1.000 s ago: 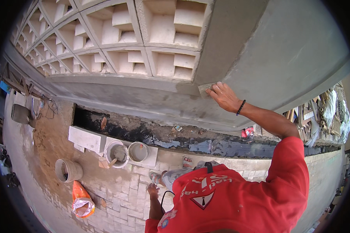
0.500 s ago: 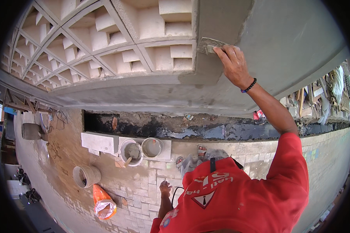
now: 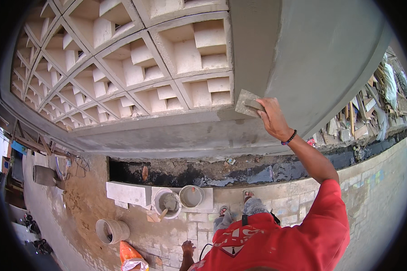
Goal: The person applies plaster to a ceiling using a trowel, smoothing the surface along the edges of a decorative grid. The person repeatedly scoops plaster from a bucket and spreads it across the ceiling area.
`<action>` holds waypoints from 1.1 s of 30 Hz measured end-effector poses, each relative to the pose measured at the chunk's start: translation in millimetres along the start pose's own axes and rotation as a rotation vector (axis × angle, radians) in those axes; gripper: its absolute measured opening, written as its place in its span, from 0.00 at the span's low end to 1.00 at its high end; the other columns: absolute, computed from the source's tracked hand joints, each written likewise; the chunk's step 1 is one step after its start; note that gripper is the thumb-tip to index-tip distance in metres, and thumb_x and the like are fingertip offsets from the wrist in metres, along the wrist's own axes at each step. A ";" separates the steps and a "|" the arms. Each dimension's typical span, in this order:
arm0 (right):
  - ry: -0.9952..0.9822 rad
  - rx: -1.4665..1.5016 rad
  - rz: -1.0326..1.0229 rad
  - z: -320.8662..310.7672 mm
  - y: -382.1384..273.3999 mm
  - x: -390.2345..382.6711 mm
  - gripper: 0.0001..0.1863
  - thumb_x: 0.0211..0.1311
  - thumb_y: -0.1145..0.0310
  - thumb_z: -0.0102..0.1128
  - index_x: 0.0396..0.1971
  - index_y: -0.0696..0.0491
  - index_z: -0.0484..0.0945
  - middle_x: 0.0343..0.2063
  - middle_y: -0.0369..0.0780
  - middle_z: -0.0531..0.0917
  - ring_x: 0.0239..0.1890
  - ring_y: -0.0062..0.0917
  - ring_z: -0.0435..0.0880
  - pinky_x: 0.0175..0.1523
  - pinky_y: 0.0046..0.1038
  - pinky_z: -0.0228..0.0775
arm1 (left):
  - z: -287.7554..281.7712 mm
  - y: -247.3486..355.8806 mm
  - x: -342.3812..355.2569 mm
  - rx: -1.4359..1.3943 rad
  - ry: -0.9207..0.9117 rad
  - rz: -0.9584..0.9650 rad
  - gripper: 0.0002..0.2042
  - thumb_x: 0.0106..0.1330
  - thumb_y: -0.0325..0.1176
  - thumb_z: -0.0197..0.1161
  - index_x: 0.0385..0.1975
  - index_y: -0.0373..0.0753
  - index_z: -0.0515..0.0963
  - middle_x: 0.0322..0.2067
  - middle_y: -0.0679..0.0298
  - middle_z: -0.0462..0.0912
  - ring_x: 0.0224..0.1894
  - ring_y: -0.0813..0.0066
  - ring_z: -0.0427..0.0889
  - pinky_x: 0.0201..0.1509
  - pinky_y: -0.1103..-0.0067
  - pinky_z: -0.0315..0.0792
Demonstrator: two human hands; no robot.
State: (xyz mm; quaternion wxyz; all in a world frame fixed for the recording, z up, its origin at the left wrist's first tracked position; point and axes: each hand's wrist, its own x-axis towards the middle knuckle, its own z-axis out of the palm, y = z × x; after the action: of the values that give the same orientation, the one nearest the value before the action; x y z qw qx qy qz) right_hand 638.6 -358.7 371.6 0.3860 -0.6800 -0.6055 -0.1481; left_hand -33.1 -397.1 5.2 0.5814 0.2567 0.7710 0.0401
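My right hand (image 3: 276,118) grips the handle of a plastering trowel (image 3: 247,103) with a flat, square, grey-smeared plate. The plate lies close against the grey plastered wall (image 3: 321,54), beside the lower right corner of the pale breeze-block panel (image 3: 191,77). A darker, damp-looking strip of plaster (image 3: 254,40) runs up along the panel's right edge. Down at my left side hangs my left hand (image 3: 188,247), its fingers loosely bent and apart, with nothing visible in them.
A ditch with dark water (image 3: 253,175) runs along the wall's foot. Beyond it stand a white block (image 3: 129,193), a bucket of wet mix (image 3: 167,202) with a wooden-handled tool, and another bucket (image 3: 191,196). Another pail (image 3: 113,231) and an orange sack (image 3: 130,255) sit left. Scrap timber (image 3: 362,108) lies right.
My right hand has brought the trowel lower along the plaster strip, down to the panel's corner, and the plate now shows more fully. The view has tilted upward. My left hand still hangs.
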 end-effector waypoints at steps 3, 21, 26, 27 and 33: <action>0.266 -0.217 -0.213 -94.9 -35.8 108.8 0.22 0.58 0.80 0.58 0.54 0.55 0.71 0.46 0.46 0.77 0.48 0.42 0.73 0.55 0.39 0.65 | 2.3 13.4 12.6 -0.108 -0.087 -0.005 0.11 0.66 0.38 0.57 0.47 0.48 0.73 0.32 0.62 0.80 0.20 0.68 0.78 0.15 0.76 0.67; -0.161 -0.505 -0.465 -50.3 8.9 80.9 0.20 0.55 0.78 0.55 0.50 0.52 0.75 0.42 0.37 0.76 0.48 0.29 0.73 0.48 0.29 0.69 | 40.0 31.0 27.9 -0.117 -0.232 0.127 0.10 0.69 0.35 0.54 0.48 0.48 0.72 0.43 0.63 0.79 0.38 0.69 0.81 0.26 0.76 0.76; 0.322 -0.528 -0.381 -168.6 -25.2 210.1 0.21 0.55 0.80 0.58 0.50 0.53 0.75 0.44 0.42 0.78 0.46 0.39 0.75 0.49 0.34 0.67 | 64.1 48.3 4.7 -0.007 -0.136 0.090 0.10 0.71 0.41 0.52 0.47 0.51 0.74 0.40 0.63 0.81 0.29 0.69 0.82 0.19 0.82 0.69; 0.317 -0.554 -0.358 -179.6 -24.1 217.6 0.20 0.55 0.80 0.58 0.50 0.54 0.75 0.43 0.43 0.78 0.44 0.39 0.74 0.48 0.35 0.67 | 71.6 52.3 1.7 -0.057 -0.128 0.096 0.10 0.70 0.40 0.52 0.47 0.50 0.74 0.39 0.63 0.81 0.26 0.70 0.81 0.18 0.83 0.67; 0.156 -0.624 -0.441 -120.4 -1.2 169.0 0.23 0.55 0.79 0.57 0.54 0.52 0.75 0.45 0.38 0.77 0.47 0.32 0.74 0.46 0.32 0.64 | 96.2 30.4 -1.0 -0.260 -0.220 0.149 0.09 0.69 0.35 0.53 0.47 0.47 0.73 0.34 0.63 0.80 0.21 0.73 0.78 0.16 0.84 0.63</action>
State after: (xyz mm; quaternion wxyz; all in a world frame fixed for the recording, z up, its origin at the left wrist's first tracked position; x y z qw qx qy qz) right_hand 707.2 -323.7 564.4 0.1643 -0.6048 -0.6318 -0.4560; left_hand 66.0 -394.0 -13.8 0.6857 0.2389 0.6700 0.1541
